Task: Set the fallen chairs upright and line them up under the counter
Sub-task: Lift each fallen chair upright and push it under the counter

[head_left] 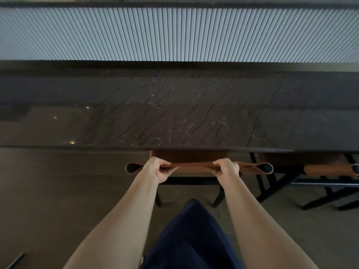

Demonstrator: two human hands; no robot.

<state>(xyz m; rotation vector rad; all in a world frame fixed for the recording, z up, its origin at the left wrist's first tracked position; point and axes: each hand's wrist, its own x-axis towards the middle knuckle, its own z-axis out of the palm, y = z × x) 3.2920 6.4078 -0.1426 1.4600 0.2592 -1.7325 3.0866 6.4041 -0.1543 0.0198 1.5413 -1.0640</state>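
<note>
A chair with a brown leather backrest (194, 166) and black frame stands upright straight ahead, its seat tucked under the dark marble counter (174, 117). My left hand (159, 168) grips the backrest's top edge left of centre, fingers curled over it. My right hand (225, 168) grips the same edge right of centre. A second upright chair (328, 169) of the same make stands to the right, also partly under the counter and cut off by the frame edge.
Behind the counter runs a ribbed grey-white wall panel (174, 33). The floor (58, 191) is dark brown tile. A thin black bar (16, 261), perhaps another chair's leg, shows at the bottom left corner. My dark trouser leg fills the bottom centre.
</note>
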